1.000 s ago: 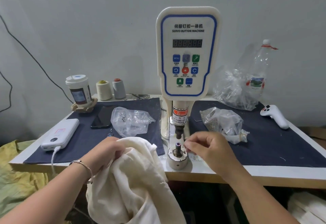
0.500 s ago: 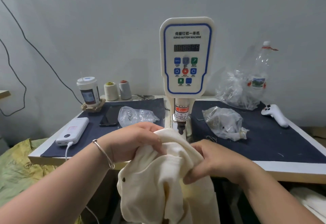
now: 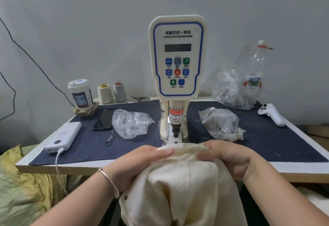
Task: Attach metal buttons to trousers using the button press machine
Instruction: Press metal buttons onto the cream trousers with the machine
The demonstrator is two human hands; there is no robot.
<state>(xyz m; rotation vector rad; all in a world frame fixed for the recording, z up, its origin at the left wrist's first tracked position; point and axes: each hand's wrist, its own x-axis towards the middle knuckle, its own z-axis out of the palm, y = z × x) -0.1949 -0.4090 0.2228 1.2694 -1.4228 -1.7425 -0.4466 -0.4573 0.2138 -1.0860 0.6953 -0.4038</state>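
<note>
Two hands hold the cream trousers (image 3: 179,186) at the table's near edge: left hand (image 3: 140,161) pinches the bunched fold, right hand (image 3: 229,158) grips beside it. Soft, light cloth, likely to sag; best held taut. Beyond the fingers, the button press machine (image 3: 177,56) leaves little room.

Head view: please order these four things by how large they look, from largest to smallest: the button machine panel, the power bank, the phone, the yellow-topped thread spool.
1. button machine panel
2. power bank
3. phone and yellow-topped thread spool: they look about equal, and the phone is partly covered by a plastic bag, so I do not rank them.
</note>
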